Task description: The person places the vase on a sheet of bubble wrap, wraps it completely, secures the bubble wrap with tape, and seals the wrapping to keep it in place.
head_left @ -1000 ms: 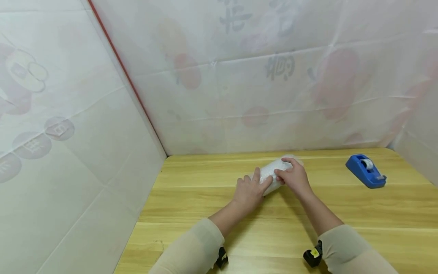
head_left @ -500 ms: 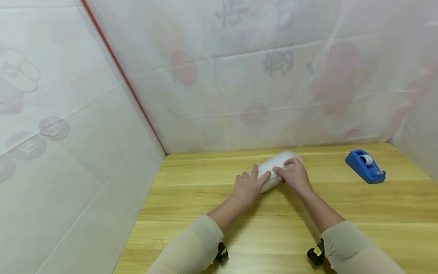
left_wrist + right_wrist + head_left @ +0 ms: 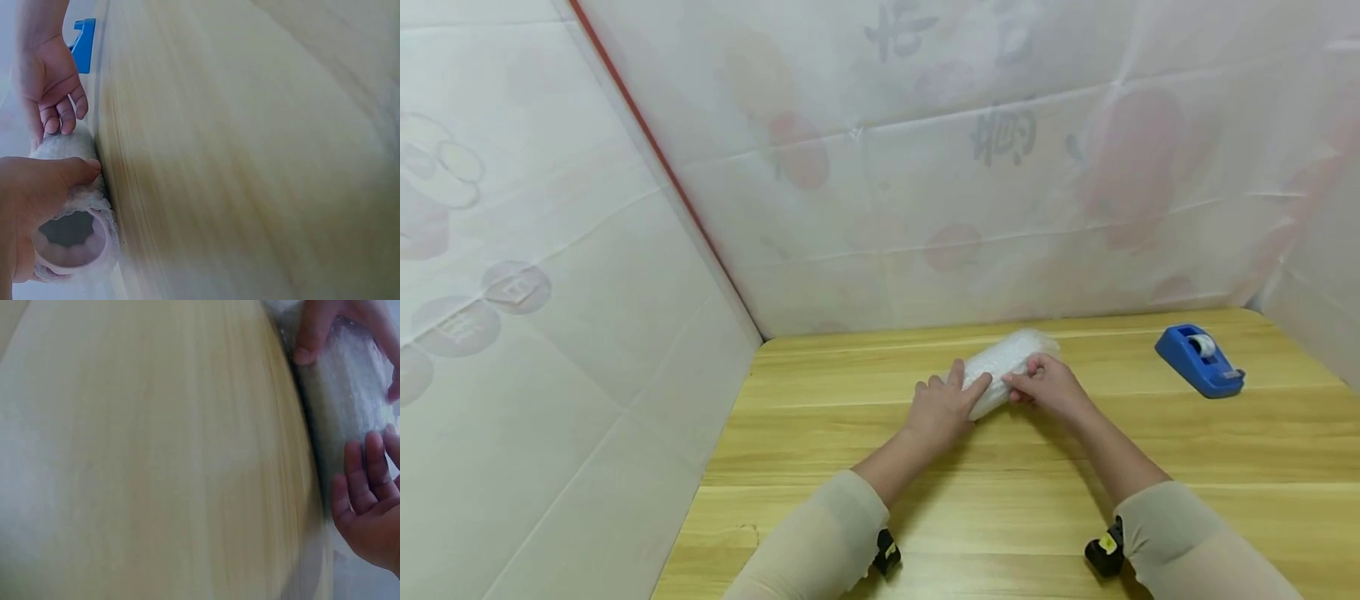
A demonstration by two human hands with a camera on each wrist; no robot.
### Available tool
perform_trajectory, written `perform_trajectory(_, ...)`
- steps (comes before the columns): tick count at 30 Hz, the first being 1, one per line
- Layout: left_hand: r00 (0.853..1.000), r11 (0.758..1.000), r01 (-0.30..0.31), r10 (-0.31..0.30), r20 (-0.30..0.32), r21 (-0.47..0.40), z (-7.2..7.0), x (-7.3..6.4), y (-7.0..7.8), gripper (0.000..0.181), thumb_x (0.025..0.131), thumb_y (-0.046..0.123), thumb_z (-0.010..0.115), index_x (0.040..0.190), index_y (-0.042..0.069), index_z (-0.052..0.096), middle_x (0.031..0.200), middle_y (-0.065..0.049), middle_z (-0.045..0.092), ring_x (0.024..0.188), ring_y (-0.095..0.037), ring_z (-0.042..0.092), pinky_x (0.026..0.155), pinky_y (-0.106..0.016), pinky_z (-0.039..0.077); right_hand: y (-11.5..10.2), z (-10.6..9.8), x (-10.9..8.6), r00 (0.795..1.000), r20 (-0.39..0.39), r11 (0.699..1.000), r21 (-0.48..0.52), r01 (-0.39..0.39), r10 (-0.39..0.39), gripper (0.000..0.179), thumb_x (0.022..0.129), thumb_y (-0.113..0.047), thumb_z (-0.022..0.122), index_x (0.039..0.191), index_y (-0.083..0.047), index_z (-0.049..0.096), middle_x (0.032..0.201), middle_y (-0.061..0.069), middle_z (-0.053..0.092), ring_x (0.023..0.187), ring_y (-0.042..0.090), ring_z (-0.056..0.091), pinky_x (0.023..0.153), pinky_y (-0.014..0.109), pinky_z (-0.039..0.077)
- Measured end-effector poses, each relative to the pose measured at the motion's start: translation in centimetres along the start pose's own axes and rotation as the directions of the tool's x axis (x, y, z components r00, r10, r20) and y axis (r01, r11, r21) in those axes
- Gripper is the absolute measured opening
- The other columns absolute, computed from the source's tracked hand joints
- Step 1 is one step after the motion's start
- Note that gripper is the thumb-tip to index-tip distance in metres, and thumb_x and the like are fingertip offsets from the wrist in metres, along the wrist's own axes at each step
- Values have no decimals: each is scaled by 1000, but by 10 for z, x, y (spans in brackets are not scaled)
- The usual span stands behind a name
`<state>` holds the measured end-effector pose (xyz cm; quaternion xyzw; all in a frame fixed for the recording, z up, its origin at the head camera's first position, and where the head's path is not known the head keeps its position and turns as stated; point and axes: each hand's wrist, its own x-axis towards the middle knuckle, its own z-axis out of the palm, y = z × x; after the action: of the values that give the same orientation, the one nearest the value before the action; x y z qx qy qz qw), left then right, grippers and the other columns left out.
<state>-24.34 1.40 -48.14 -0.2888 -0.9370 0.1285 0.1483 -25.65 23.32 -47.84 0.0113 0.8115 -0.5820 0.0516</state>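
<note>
A round-mouthed vessel in bubble wrap (image 3: 1000, 360) lies on its side at the table's back, slanting away to the right. Its pale pinkish rim (image 3: 103, 234) and hollow, dark inside show at one end in the left wrist view. My left hand (image 3: 942, 410) grips that end, thumb (image 3: 87, 170) on the near side and fingers over the top. My right hand (image 3: 1054, 387) touches the wrap farther along, its thumb tip on the near side of the roll. In the right wrist view the fingers (image 3: 359, 478) of that hand lie loosely bent against the wrap.
A blue tape dispenser (image 3: 1201, 360) with a roll of tape stands on the wooden table (image 3: 820, 450) at the right. White printed sheeting (image 3: 820, 217) walls off the back and both sides. Black wrist cameras (image 3: 1105, 550) hang below the sleeves.
My right hand's forefinger has drawn back from the top of the roll toward its near side, and the forearm has shifted slightly right. My left hand keeps its hold. The head view has tilted slightly.
</note>
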Motion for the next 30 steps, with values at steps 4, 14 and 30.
perform_trajectory(4,1000,1000,4,-4,-10,21,2,2,-1,82,81,66,67,146,39,23,145,-9,43,76,-22,63,64,-34,53,-2,-2,3,999,43,1000,28,8,-9,36,92,-21,70,92,-6,38,72,5,71,70,18,70,60,31,53)
perform_trajectory(14,1000,1000,12,-12,4,25,7,-2,2,83,80,66,68,145,39,24,144,-9,44,76,-23,63,65,-34,53,-21,-11,-3,915,-29,852,-378,362,-402,17,93,-17,69,105,-6,67,75,5,60,64,13,51,55,27,46)
perform_trajectory(30,1000,999,11,-10,-9,49,3,2,1,78,82,64,67,142,39,25,144,-9,44,75,-23,63,65,-35,54,-20,-4,5,871,111,631,-646,430,-479,30,96,-21,64,125,-14,69,77,0,57,65,13,43,59,29,39)
